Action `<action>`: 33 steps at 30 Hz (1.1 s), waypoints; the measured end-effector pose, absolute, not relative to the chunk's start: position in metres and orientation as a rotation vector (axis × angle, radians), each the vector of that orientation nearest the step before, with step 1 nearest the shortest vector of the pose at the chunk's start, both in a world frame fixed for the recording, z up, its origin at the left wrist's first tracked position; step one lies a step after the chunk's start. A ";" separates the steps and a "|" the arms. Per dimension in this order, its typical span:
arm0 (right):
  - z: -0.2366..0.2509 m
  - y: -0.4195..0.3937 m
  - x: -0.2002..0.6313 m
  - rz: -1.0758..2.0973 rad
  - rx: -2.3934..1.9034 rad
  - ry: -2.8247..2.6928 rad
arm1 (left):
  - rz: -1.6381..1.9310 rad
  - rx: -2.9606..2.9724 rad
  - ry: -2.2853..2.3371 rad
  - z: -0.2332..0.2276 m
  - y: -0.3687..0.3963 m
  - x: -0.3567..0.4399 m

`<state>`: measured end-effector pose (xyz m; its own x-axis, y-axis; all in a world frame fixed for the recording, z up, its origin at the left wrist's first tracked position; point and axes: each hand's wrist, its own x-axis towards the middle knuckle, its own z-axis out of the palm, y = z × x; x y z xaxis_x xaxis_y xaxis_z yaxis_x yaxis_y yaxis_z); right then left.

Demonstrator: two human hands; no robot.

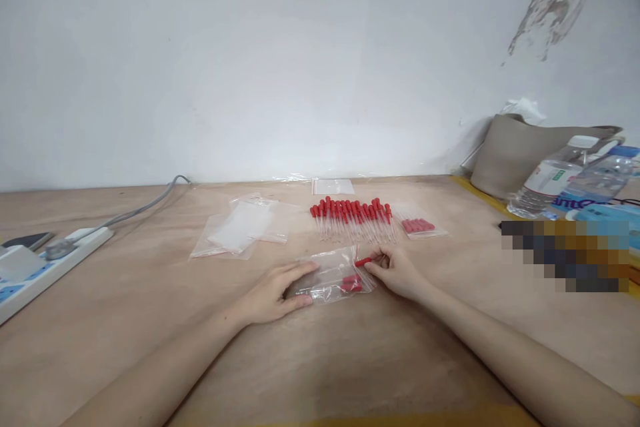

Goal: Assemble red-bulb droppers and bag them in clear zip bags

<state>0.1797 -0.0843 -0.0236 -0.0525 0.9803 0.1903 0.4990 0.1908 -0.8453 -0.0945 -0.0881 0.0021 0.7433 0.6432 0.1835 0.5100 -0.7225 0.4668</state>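
Observation:
A small clear zip bag [334, 275] lies on the wooden table [320, 360] in front of me, with a few red-capped droppers inside. My left hand [276, 293] rests flat on the bag's left end, holding it down. At the bag's right-hand mouth, my right hand [397, 271] pinches a red-capped dropper [364, 261]. Behind the bag lies a row of several red-capped glass droppers [353, 217]. A filled bag of droppers [419, 226] sits just right of that row.
Empty clear bags [240, 230] lie at the left back, another bag [333, 186] by the wall. A white power strip [45, 263] with a grey cable runs along the left edge. A beige bag [520, 153] and water bottles [555, 183] stand at the right.

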 end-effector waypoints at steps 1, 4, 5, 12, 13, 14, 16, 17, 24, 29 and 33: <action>-0.023 -0.084 0.180 0.782 -1.412 -1.663 | 0.471 2.554 0.887 0.002 -0.088 -0.094; -0.021 -0.088 0.177 0.859 -1.346 -1.685 | 0.465 2.549 0.884 0.003 -0.088 -0.094; -0.020 -0.090 0.176 0.864 -1.328 -1.704 | 0.467 2.549 0.879 0.003 -0.088 -0.094; -0.023 -0.091 0.176 1.221 -1.171 -1.725 | 0.494 2.557 0.868 0.000 -0.087 -0.094; -0.024 -0.091 0.176 1.290 -1.157 -1.658 | 0.495 2.557 0.866 0.000 -0.087 -0.094; -0.024 -0.091 0.176 1.342 -1.153 -1.592 | 0.493 2.555 0.866 0.001 -0.087 -0.094; -0.024 -0.091 0.175 1.395 -1.166 -1.505 | 0.489 2.548 0.867 0.001 -0.087 -0.094; -0.024 -0.092 0.174 1.407 -1.177 -1.491 | 0.489 2.544 0.866 0.001 -0.087 -0.094; -0.015 -0.094 0.176 1.424 -1.251 -1.541 | 0.504 2.549 0.829 -0.005 -0.083 -0.096; -0.007 -0.096 0.174 1.572 -1.186 -1.529 | 0.509 2.546 0.840 -0.007 -0.082 -0.097; -0.005 -0.097 0.169 1.671 -1.119 -1.348 | 0.510 2.551 0.826 -0.007 -0.082 -0.097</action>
